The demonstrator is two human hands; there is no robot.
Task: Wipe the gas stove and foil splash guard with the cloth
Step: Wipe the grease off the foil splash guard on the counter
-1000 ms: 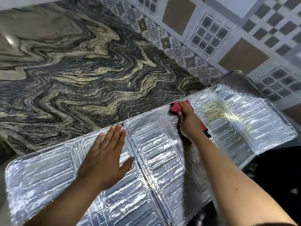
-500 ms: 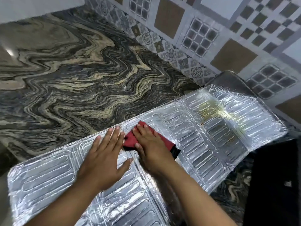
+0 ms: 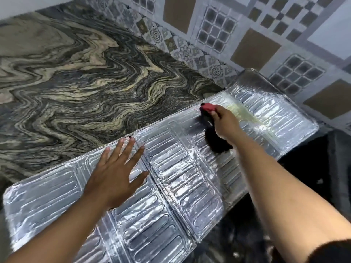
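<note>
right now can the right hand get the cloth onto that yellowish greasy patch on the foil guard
Probably yes: the right hand holds the cloth right beside the yellowish patch on the foil guard, with nothing between them.

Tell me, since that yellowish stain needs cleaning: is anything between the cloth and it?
Nothing visible. The right hand holds the cloth on the foil splash guard, with the stain just beyond, unobstructed.

Single head-worn view, looking steeply down, close over counter (image 3: 76, 82)
</note>
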